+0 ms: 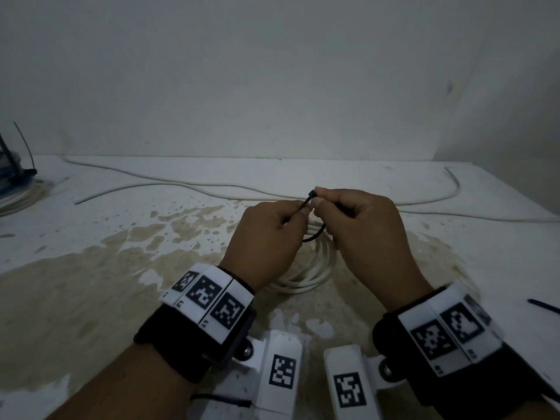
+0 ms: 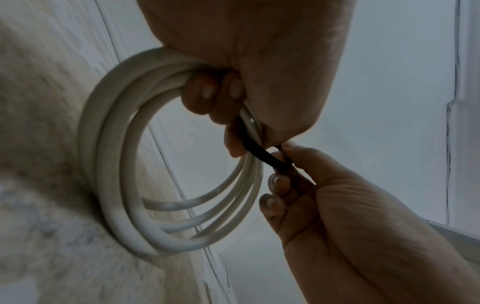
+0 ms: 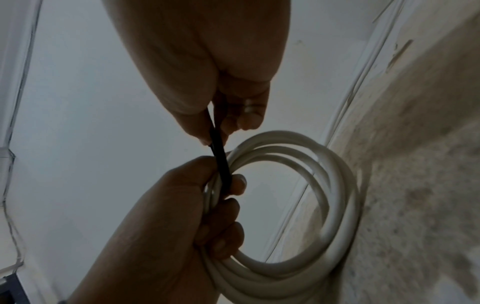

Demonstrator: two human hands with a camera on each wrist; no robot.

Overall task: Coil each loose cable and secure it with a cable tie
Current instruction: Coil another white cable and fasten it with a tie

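Two hands: the left hand (image 1: 266,237) and the right hand (image 1: 368,234). One coiled white cable (image 1: 306,277), showing about four loops in the wrist views. One black cable tie (image 1: 309,203) around it. Two loose white cables (image 1: 188,184) on the tabletop (image 1: 91,268). One more black tie (image 1: 544,306) lies at the right, another (image 1: 25,147) by the bundle at the far left.

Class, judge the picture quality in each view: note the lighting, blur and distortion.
Head view: dim, vignetted corners, table edge bowed by the wide lens. Left wrist view: left hand backlit, coiled white cable slightly blurred. Right wrist view: black cable tie silhouetted, stained tabletop soft.
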